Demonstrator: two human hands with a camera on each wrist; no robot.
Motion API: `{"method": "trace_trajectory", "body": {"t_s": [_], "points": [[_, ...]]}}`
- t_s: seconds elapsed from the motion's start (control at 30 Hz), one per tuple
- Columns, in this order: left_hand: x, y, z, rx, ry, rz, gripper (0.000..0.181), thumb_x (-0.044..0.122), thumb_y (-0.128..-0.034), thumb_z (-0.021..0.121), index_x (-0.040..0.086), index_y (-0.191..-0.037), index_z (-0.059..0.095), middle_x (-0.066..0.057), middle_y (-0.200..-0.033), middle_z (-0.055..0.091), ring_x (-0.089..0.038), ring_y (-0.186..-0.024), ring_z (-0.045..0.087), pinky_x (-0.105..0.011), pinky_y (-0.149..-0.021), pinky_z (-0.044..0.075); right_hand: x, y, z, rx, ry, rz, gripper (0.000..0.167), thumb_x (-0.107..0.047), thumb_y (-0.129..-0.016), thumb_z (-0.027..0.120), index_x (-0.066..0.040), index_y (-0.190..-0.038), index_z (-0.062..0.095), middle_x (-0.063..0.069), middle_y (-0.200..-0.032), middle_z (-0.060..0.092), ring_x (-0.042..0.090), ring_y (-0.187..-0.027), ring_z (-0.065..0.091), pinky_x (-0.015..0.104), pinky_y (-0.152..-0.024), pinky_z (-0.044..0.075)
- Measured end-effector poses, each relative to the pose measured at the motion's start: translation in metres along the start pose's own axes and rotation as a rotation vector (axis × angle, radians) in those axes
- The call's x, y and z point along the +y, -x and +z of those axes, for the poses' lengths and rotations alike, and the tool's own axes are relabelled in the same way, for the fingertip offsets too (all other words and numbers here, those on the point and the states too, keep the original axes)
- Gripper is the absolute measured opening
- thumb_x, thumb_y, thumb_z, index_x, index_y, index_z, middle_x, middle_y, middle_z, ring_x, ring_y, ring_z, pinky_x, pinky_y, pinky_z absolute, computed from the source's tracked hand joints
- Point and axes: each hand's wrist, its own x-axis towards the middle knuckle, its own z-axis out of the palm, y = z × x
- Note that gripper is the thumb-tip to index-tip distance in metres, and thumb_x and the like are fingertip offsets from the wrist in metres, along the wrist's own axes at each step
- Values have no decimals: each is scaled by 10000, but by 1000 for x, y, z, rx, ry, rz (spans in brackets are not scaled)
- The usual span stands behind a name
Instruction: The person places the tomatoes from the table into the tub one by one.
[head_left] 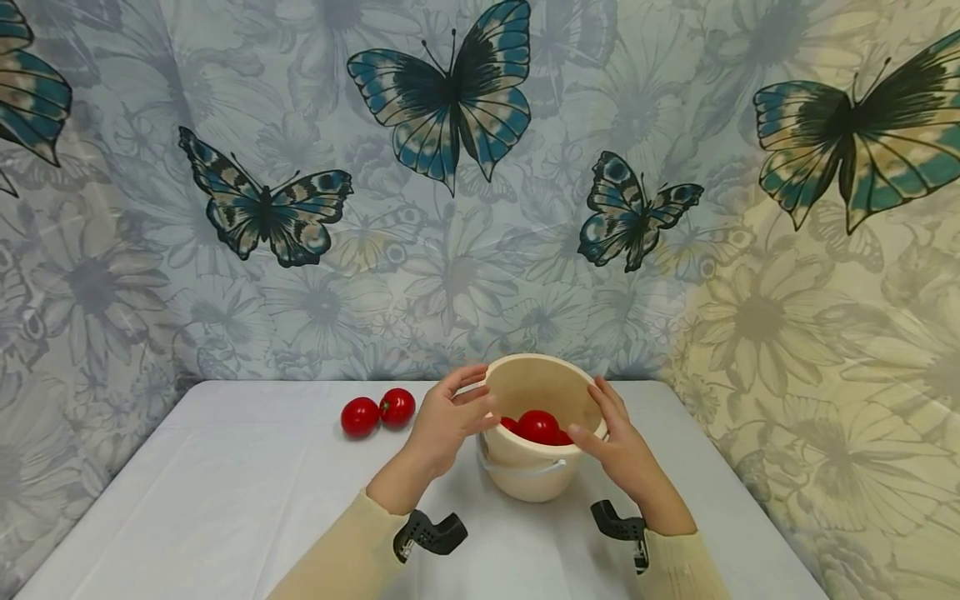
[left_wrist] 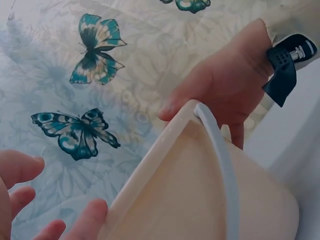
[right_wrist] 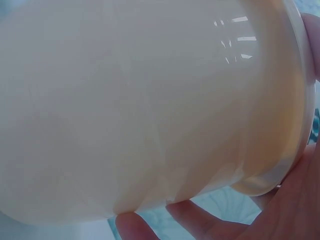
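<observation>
A cream plastic bucket (head_left: 534,485) stands on the table, its opening appearing to lean toward me. Several red tomatoes (head_left: 537,427) lie inside it, partly hidden by the front rim. My right hand (head_left: 626,454) grips the bucket's right side, thumb over the rim and fingers against the outer wall; the right wrist view shows two fingertips (right_wrist: 192,215) along that wall. On the other side, my left hand (head_left: 447,421) has its fingers loosely extended at the left rim, one fingertip (left_wrist: 92,217) touching it in the left wrist view. The bucket's pale handle (left_wrist: 226,172) hangs down its outside.
Two red tomatoes, one at the front (head_left: 360,417) and one with a green stem spot (head_left: 397,407), sit left of the bucket on the white tabletop (head_left: 247,492). A butterfly-patterned wall covering (head_left: 465,275) rises directly behind the table and along both sides.
</observation>
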Motion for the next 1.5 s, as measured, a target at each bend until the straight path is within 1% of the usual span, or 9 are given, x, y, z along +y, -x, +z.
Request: {"method": "trace_trajectory", "body": {"t_s": [0.13,0.33,0.63,0.87,1.0,1.2,1.27,1.4,1.5], "points": [[2,11,-12,16,3,1,505,-13,-932,658,23,-1414,511,-219,-1472,399,-395,-1336,420,-478,-848,560,0,0,0,-2,2,0,867,-379,-943,684,-22,-1575,209,91,-1651,31,423,-1466,114,609,-1095,284],[3,24,-41,85,-37,14,511,8,-917,694,17,-1398,520,-162,-1434,443,-366,-1310,450,-493,-849,558,1,1,-1,-2,6,0,865,-372,-946,682,-14,-1573,207,96,-1650,34,422,-1466,115,605,-1096,285],[12,51,-101,171,-117,-1,530,0,-934,667,2,-1423,463,-151,-1429,448,-332,-1300,440,-471,-867,557,0,1,1,-6,-5,5,866,-378,-944,681,-26,-1577,206,86,-1651,35,412,-1470,108,617,-1094,281],[15,71,-147,217,-217,-47,611,85,-936,704,18,-1465,408,-165,-1484,365,-345,-1330,393,-438,-890,549,1,0,0,-6,6,12,871,-387,-947,678,-12,-1573,203,91,-1652,27,418,-1469,107,616,-1100,273],[15,78,-169,251,-254,-62,635,64,-938,693,5,-1484,374,-175,-1514,320,-367,-1357,356,-427,-900,544,1,-1,0,-6,12,14,870,-389,-951,671,-2,-1571,200,102,-1651,21,426,-1467,107,625,-1101,265],[10,85,-194,306,-306,-110,637,53,-967,651,17,-1518,334,-186,-1536,270,-367,-1351,363,-405,-911,540,1,-2,0,-7,12,17,873,-394,-954,666,-4,-1573,190,103,-1651,13,432,-1464,111,616,-1104,266],[8,87,-200,321,-314,-130,630,62,-982,631,21,-1527,317,-201,-1546,242,-331,-1306,423,-408,-916,539,0,-1,-1,-9,10,19,875,-391,-953,667,-10,-1576,185,97,-1652,11,429,-1465,112,610,-1105,268],[-2,90,-215,356,-308,-166,632,63,-997,601,20,-1542,284,-220,-1555,207,-277,-1233,481,-419,-920,539,1,-1,0,-12,3,20,877,-389,-953,669,-19,-1580,179,89,-1652,9,425,-1466,114,608,-1105,269],[-13,92,-225,380,-310,-198,640,46,-997,595,12,-1547,268,-228,-1557,193,-302,-1263,439,-408,-917,541,2,-1,0,-16,-1,18,878,-388,-954,667,-21,-1581,174,88,-1652,4,425,-1466,110,611,-1104,268]]}}
